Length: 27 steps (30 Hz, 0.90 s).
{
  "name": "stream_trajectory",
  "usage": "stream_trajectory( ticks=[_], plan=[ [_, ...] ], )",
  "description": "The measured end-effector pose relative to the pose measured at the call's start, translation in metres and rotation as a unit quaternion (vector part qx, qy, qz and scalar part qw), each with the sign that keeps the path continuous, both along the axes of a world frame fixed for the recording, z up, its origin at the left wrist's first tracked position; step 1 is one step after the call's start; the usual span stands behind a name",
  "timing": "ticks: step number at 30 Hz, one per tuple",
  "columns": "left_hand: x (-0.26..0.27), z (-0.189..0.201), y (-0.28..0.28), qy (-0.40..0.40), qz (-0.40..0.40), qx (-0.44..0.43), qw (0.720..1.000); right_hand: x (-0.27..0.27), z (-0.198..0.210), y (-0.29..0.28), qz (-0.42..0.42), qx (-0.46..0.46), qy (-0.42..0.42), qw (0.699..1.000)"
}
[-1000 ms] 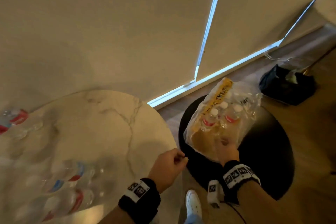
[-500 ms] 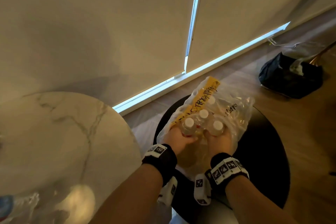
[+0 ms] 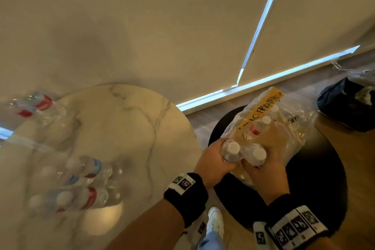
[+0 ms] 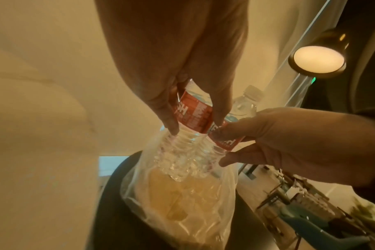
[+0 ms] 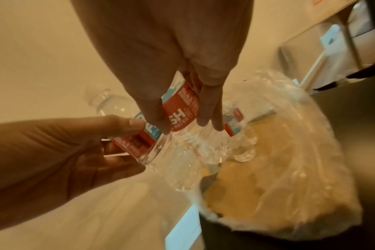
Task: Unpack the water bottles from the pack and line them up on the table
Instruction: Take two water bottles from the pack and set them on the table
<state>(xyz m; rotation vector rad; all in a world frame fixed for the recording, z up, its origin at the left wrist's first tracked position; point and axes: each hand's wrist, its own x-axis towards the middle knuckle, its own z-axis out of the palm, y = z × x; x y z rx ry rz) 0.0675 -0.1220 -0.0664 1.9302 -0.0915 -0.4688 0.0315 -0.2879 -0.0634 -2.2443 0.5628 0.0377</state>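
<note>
A torn clear plastic pack (image 3: 284, 130) with a yellow strip lies on a round black stool (image 3: 324, 178); at least two capped bottles stay inside it. My left hand (image 3: 215, 158) grips one small water bottle (image 3: 231, 151) by its red label (image 4: 195, 113), lifted at the pack's near end. My right hand (image 3: 261, 166) grips a second bottle (image 3: 256, 155) beside it, its red and blue label (image 5: 178, 113) under my fingers. Several bottles (image 3: 81, 184) stand blurred on the round marble table (image 3: 125, 128) at the left, with two more bottles (image 3: 34, 105) near its far edge.
A dark bag (image 3: 347, 103) lies on the wood floor at the far right. Window blinds (image 3: 182, 26) fill the background behind the table and stool. A white shoe (image 3: 216, 219) shows between table and stool.
Both hands have taken hold of a bottle each and raised them at the pack's near end. My head has turned left, bringing the marble table and its bottles into view.
</note>
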Motion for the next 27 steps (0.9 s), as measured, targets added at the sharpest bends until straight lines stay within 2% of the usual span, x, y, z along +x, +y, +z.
stream_trajectory(
  ticks=[5,8,11,17,22,24,27],
  plan=[
    [-0.084,0.021,0.11,0.012,0.082,-0.008,0.997,-0.053,0.022,0.102,0.109,0.06,-0.002,0.992],
    [-0.138,0.027,0.183,0.031,0.118,0.032,0.992,-0.088,0.027,0.178,0.157,0.114,0.067,0.979],
    [-0.185,0.025,0.25,0.049,0.175,0.056,0.982,-0.12,0.021,0.25,0.199,0.136,0.083,0.967],
    [-0.23,0.034,0.343,0.043,0.276,0.091,0.956,-0.147,0.011,0.359,0.249,0.161,0.087,0.951],
    [-0.219,0.025,0.375,0.05,0.339,0.088,0.935,-0.138,0.001,0.397,0.258,0.123,0.1,0.953],
    [-0.216,0.021,0.378,0.054,0.334,0.101,0.935,-0.134,-0.001,0.397,0.27,0.104,0.101,0.952],
    [-0.22,0.008,0.377,0.111,0.299,0.153,0.935,-0.132,-0.004,0.384,0.316,0.082,0.131,0.936]
  ],
)
